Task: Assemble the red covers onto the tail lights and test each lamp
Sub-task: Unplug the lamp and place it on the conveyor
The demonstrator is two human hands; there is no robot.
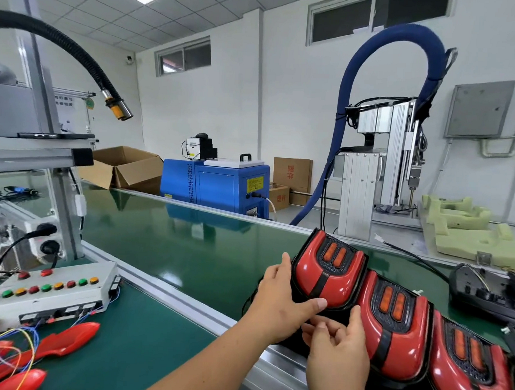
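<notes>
- Loose covers (67, 338) lie on the mat at the far left, among coloured wires (26, 341). None is fitted to anything, so assembly work is left.
- The test box (51, 292) sits just behind them with its rows of coloured buttons. Neither hand is on it.
- The belt (175, 244) runs diagonally past the box, and the lamps lie in a row along its near edge.
- The left hand (278, 306) is at the near-left corner of the first lamp. Its fingers are straight up the lamp's left side and its thumb is stretched flat across the near rim. It braces the lamp and is not curled round it.
- The first lamp (329, 273) lies on the belt with its red cover on, touching the next lamp in the row.
- The right hand (338, 355) is just below that lamp with its fingers curled. It seems to pinch the lamp's dark near edge, though shadow hides the exact hold.
- The second lamp (392, 325) and third lamp (472, 365) also have their covers on.
- A black base (486, 290) with no cover lies beyond them, near the right edge.
- Judged from this, three lamps are covered and at least one base remains. With the box untouched, testing probably has yet to be done.
</notes>
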